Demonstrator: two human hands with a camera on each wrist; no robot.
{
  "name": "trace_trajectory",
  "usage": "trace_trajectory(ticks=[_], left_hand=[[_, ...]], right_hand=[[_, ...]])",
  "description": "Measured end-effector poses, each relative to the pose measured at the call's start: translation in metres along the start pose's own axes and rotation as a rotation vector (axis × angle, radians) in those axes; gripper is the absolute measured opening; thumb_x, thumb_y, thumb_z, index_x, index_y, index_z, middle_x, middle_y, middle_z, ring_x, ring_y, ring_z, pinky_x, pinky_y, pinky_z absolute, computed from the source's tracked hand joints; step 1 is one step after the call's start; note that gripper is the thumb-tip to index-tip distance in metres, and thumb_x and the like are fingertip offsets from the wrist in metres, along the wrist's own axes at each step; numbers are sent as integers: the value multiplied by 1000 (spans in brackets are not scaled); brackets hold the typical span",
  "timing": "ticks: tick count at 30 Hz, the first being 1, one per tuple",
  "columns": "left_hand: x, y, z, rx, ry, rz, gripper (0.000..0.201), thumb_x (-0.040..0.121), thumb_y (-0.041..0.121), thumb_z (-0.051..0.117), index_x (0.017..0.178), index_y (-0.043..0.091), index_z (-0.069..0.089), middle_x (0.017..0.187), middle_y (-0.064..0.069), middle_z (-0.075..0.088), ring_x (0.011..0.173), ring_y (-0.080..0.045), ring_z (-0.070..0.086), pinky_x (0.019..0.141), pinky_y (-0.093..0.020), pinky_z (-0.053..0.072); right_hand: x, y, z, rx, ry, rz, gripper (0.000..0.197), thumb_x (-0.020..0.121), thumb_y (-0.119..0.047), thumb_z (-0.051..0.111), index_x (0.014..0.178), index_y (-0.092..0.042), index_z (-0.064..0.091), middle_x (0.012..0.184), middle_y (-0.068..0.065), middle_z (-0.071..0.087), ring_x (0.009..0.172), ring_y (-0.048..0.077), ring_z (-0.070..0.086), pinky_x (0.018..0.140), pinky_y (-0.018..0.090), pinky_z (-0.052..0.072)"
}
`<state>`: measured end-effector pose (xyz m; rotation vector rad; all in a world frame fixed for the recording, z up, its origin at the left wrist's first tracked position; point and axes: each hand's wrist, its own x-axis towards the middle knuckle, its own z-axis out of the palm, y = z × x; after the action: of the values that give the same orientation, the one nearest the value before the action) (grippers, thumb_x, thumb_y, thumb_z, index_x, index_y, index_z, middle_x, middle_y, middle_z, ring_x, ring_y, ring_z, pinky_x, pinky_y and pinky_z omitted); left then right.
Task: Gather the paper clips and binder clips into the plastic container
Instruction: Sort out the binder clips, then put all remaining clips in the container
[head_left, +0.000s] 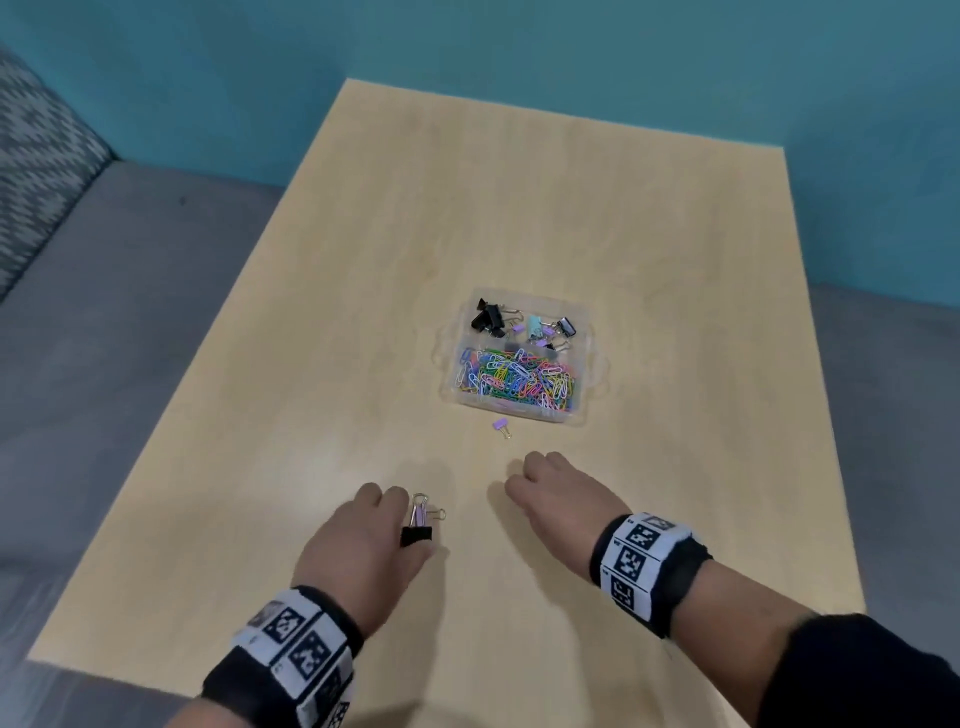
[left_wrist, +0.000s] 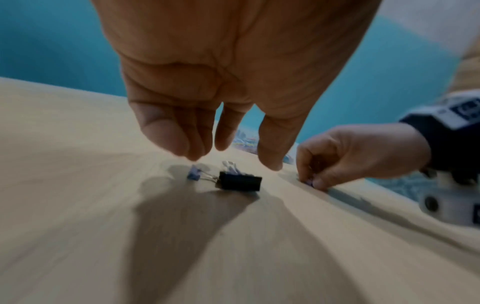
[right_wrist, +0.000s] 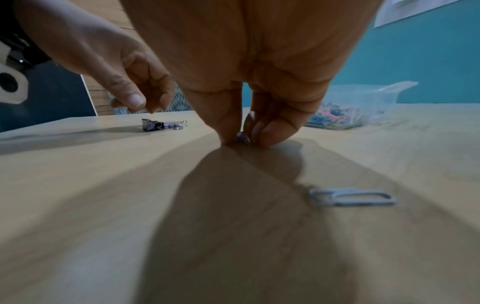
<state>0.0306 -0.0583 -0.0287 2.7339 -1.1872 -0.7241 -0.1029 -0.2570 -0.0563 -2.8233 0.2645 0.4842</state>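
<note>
Clear plastic forms the container (head_left: 589, 364), which sits mid-worktop (head_left: 363, 260) and already holds binder clips in its far compartment and coloured paper clips (head_left: 514, 382) in its near one. 1 purple binder clip (head_left: 500, 425) lies on the worktop just in front of it.

The left hand (head_left: 363, 540) hovers over a black binder clip (left_wrist: 240, 181) and a small purple clip (left_wrist: 193, 174) beside it. Its fingers hang loosely curved, apart from both clips, and hold nothing.

The right hand (head_left: 561, 499) presses its fingertips (right_wrist: 272, 133) to the worktop, pinching a small purple clip (right_wrist: 242, 136). Most of that clip is hidden by the fingers.

1 pale paper clip (right_wrist: 353, 198) lies flat beneath the right wrist, out of the head view.

Risks:
- The pinched clip is small and held at the tips only; it may slip during the lift.
- The flat paper clip under the wrist may be overlooked or swept aside.
- The 2 clips under the left hand lie touching or nearly so; grasping 1 may drag the other.
</note>
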Motion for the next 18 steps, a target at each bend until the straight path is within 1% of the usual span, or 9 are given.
trace_trajectory(ticks=[2, 4, 6, 8, 11, 13, 15, 17, 18], left_hand=[[2, 9, 4, 63, 40, 29, 34, 83, 54, 51, 98, 25, 43, 90, 6, 41, 81, -17, 40, 65, -29, 37], [6, 14, 7, 120, 39, 51, 32, 85, 50, 49, 101, 24, 43, 96, 4, 49, 88, -19, 43, 70, -31, 40], [10, 17, 9, 142, 20, 52, 27, 85, 45, 49, 99, 23, 41, 98, 3, 52, 90, -21, 45, 71, -32, 42], [11, 18, 9, 104, 18, 41, 22, 82, 40, 50, 92, 24, 38, 92, 3, 51, 86, -21, 45, 69, -33, 41], [9, 17, 3, -138, 83, -10, 23, 76, 32, 58, 82, 23, 38, 80, 5, 46, 74, -19, 45, 60, -33, 36], [6, 11, -7, -435, 129, -80, 21, 74, 30, 66, 82, 24, 48, 79, 7, 51, 70, -15, 52, 58, -29, 40], [4, 2, -15, -651, 162, -158, 16, 72, 20, 71, 81, 24, 59, 77, 7, 57, 69, -10, 57, 59, -23, 41], [4, -12, -18, -777, 125, -241, 13, 66, 10, 71, 72, 19, 64, 68, 5, 60, 65, -16, 58, 61, -26, 43], [5, -20, -18, -831, 98, -289, 11, 62, 10, 69, 68, 16, 63, 64, 4, 60, 62, -18, 56, 61, -29, 44]], right_hand=[[0, -3, -2, 23, 5, 26, 28, 76, 1, 52, 99, -14, 50, 95, 8, 48, 85, 28, 44, 61, 34, 28], [0, -7, -6, 98, 11, 62, 22, 80, -3, 48, 98, -14, 51, 97, 8, 49, 88, 29, 44, 65, 33, 31], [0, -10, -10, 246, 34, 139, 17, 79, -5, 47, 90, -18, 50, 95, 4, 47, 82, 26, 46, 64, 33, 36], [0, -12, -13, 427, 65, 233, 14, 77, -7, 49, 80, -20, 48, 90, -2, 43, 70, 24, 48, 61, 32, 40], [0, -14, -15, 679, 111, 346, 11, 73, -6, 53, 73, -17, 53, 86, -4, 45, 65, 20, 51, 57, 29, 42], [0, -17, -15, 753, 133, 393, 12, 73, -6, 53, 70, -17, 55, 86, -3, 48, 68, 21, 54, 59, 30, 45], [2, -21, -13, 759, 128, 425, 15, 75, -7, 49, 67, -19, 54, 84, -2, 52, 71, 21, 55, 65, 34, 48], [6, -26, -11, 752, 99, 450, 15, 77, -9, 43, 69, -16, 52, 79, 1, 57, 69, 20, 53, 67, 38, 48], [9, -30, -11, 764, 83, 458, 14, 78, -9, 40, 72, -14, 52, 77, 3, 59, 67, 20, 51, 65, 39, 49]])
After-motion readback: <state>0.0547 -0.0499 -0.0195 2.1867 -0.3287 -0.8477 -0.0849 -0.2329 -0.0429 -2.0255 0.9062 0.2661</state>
